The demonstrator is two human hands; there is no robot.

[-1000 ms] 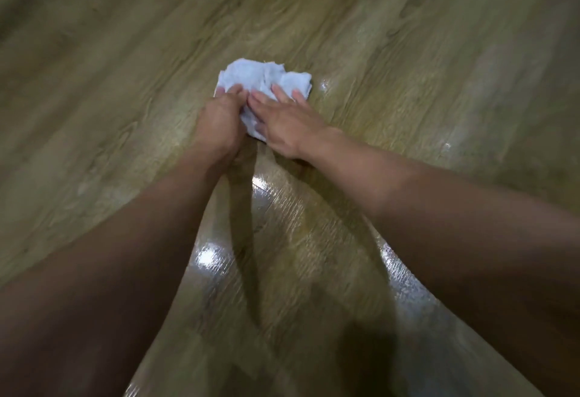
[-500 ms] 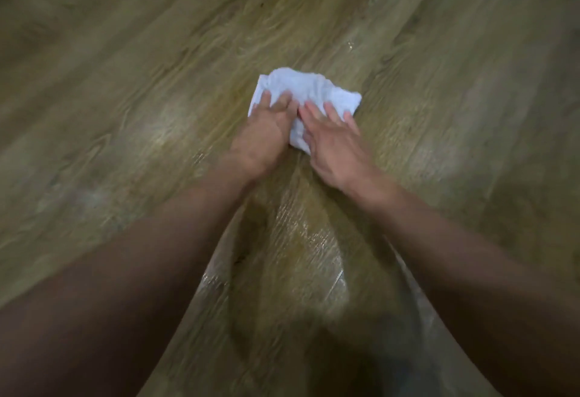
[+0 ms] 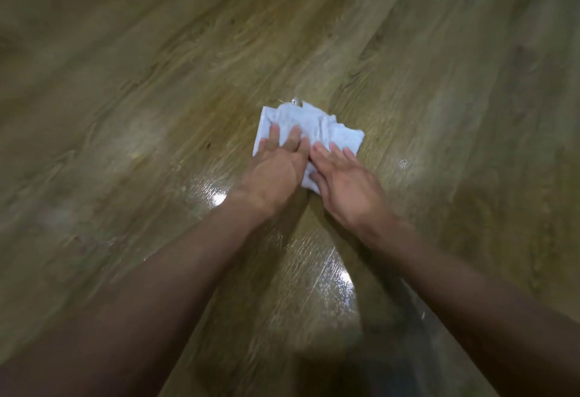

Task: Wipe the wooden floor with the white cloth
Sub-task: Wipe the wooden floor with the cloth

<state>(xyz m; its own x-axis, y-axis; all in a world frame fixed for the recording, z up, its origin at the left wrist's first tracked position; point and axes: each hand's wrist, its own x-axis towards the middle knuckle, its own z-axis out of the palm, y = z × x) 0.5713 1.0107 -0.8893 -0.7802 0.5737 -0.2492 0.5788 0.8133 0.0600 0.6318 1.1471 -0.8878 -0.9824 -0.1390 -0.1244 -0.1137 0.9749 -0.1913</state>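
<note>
A crumpled white cloth (image 3: 317, 125) lies flat on the wooden floor (image 3: 125, 98) near the middle of the head view. My left hand (image 3: 274, 167) presses on the cloth's left part with straight fingers. My right hand (image 3: 342, 181) presses on its right, near edge, fingers also stretched out. Both hands lie side by side and hide the cloth's near half.
Brown wood-grain planks fill the whole view. Wet, shiny patches (image 3: 216, 197) reflect light near my wrists and between my forearms (image 3: 337, 280). My own shadow darkens the floor at the bottom.
Both hands and the cloth have slid rightward across the planks. My left hand's fingers, curled a second ago, now lie straight on the cloth.
</note>
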